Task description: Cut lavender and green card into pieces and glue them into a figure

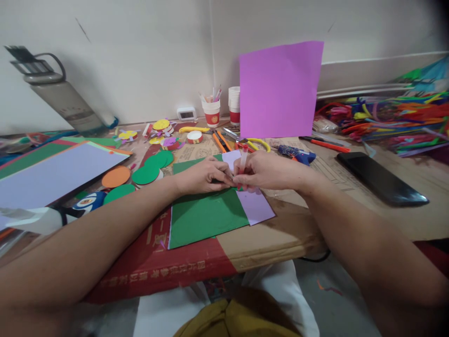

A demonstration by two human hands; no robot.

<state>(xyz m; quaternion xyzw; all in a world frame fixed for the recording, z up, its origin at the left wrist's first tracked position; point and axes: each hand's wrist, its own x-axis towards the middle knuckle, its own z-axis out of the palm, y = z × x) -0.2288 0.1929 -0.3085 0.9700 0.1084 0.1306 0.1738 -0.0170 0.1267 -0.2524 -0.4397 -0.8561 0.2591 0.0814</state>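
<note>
pen (243, 159) is gripped upright in the closed right hand (266, 171), tip down on the green paper (206, 215) at its edge beside the lilac sheet (254, 206); the paper is pressed flat by the left hand (203, 175), touching the tip's left.

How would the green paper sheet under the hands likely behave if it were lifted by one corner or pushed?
The green paper sheet lies thin and flat on the cardboard, so it would probably flop when lifted by a corner. It looks light and would likely slide freely if pushed, except where the left hand presses it down.
</note>
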